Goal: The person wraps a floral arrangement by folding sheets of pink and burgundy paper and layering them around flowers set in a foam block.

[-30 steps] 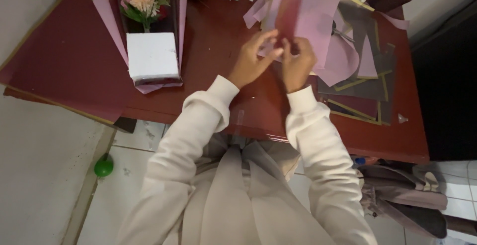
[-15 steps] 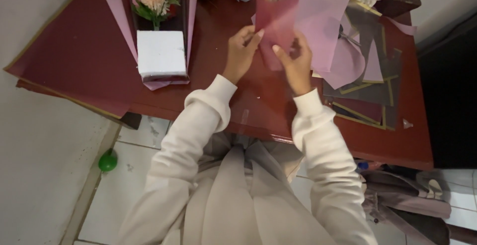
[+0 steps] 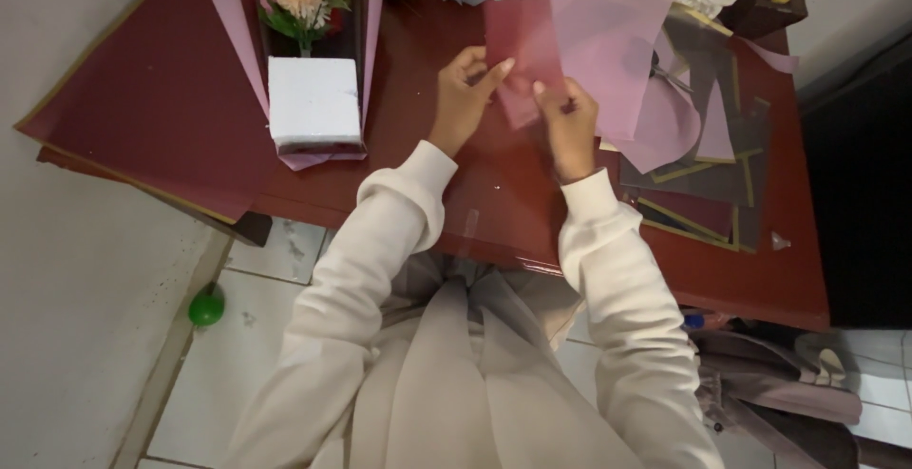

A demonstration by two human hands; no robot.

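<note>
Holding a dark red sheet (image 3: 521, 39) above the red table (image 3: 769, 274), left hand (image 3: 463, 96) pinched on its lower left edge, right hand (image 3: 567, 119) clamped on its bottom right, pink sheets (image 3: 608, 51) just beyond the right hand, white foam block (image 3: 313, 100) well left of the left hand.

Translucent maroon sheet (image 3: 521, 37), pale pink paper (image 3: 608, 41), white foam block (image 3: 313, 100), dark-red table (image 3: 142, 117).
</note>
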